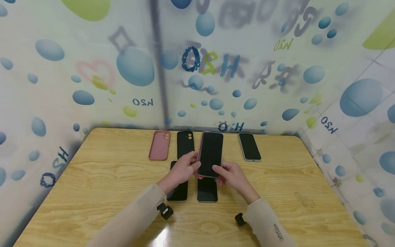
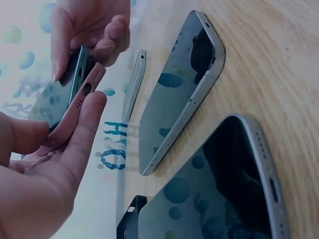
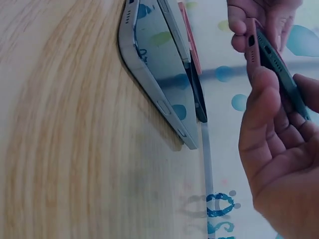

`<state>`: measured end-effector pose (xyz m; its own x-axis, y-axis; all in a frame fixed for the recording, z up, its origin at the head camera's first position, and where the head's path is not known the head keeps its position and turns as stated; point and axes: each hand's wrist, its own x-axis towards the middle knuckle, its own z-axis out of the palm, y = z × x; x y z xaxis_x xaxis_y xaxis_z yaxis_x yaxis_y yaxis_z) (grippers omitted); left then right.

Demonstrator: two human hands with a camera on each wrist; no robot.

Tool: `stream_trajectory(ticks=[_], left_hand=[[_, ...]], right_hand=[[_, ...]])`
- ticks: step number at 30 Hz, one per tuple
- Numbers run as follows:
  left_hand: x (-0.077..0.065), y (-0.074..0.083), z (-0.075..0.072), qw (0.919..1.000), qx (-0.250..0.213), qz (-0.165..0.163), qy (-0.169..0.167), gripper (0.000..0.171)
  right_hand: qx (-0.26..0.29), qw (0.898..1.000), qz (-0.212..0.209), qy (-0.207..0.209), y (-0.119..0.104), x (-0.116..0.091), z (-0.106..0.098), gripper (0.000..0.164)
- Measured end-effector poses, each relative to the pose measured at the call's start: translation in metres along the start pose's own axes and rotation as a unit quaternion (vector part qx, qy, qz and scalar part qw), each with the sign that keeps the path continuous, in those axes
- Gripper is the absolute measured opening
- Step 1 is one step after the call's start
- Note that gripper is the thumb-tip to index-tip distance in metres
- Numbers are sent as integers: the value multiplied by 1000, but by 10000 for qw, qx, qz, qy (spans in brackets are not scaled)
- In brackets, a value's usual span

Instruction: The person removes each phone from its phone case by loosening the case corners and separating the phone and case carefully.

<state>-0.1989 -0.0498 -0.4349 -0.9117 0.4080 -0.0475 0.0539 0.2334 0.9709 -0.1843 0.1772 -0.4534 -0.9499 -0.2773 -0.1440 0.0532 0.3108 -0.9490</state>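
On the left, a pink case is gripped by the left hand, above the table; over it, a black-screened phone is held, long axis running near to far, roughly along the case, yet a gap is shown between their near ends. And on the right, the phone's near corner is pinched by the right hand, thumb on the screen, neither hand clearly nearer.
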Motion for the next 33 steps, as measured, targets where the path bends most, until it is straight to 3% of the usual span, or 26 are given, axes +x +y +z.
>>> stream_trajectory(ticks=[7,15,33], left_hand=[[0,-4,-2,9997,-120,-85,-179,23],[2,-7,-1,9983,-429,-180,-352,27],[8,-8,-2,9985,-354,-383,-186,23]], right_hand=[[-92,9991,-346,-224,2,-6,-12,32],[190,9991,-305,-203,7,-13,-19,34],[115,9990,-113,410,9,-21,-22,34]])
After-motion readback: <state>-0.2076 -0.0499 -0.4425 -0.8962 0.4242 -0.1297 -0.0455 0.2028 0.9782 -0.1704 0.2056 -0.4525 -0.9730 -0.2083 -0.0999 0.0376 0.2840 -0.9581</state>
